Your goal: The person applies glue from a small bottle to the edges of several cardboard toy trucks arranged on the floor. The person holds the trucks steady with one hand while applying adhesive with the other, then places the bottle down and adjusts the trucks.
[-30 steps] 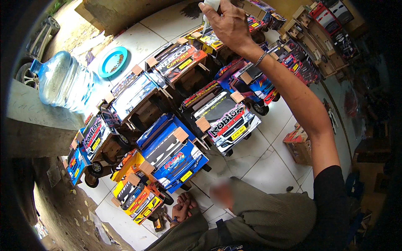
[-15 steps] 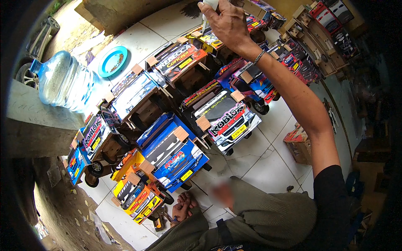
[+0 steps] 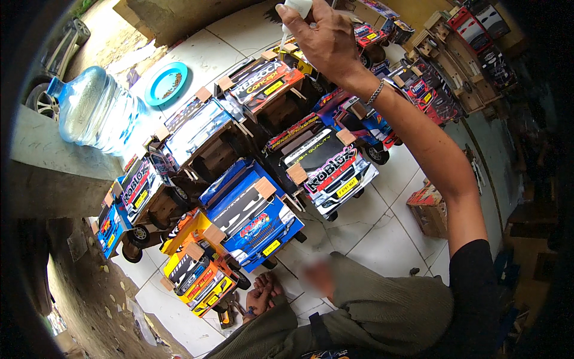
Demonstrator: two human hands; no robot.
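My right hand (image 3: 327,45) reaches to the far row of toy trucks, its fingers closed around a white squeeze bottle (image 3: 297,7). The bottle's thin nozzle points down above a yellow toy truck (image 3: 292,58), partly hidden by the hand. Whether the tip touches the truck cannot be made out. By the front of a yellow-orange toy truck (image 3: 200,280), my left hand (image 3: 263,293) lies low with fingers curled; anything inside them is hidden. A blue toy truck (image 3: 254,224) stands just beyond it. Small wooden blocks (image 3: 297,174) sit on the trucks' upper front corners.
A blue plate (image 3: 166,84) with small brown bits and a large clear water jug (image 3: 98,113) stand at the left. More toy trucks (image 3: 469,54) are stacked at the far right. A cardboard box (image 3: 427,209) sits beside my right arm. White tiles (image 3: 371,233) cover the floor.
The trucks have shifted slightly right in view. My right hand and the bottle have moved a little left relative to them, with the bottle tilted more. My left hand stays put.
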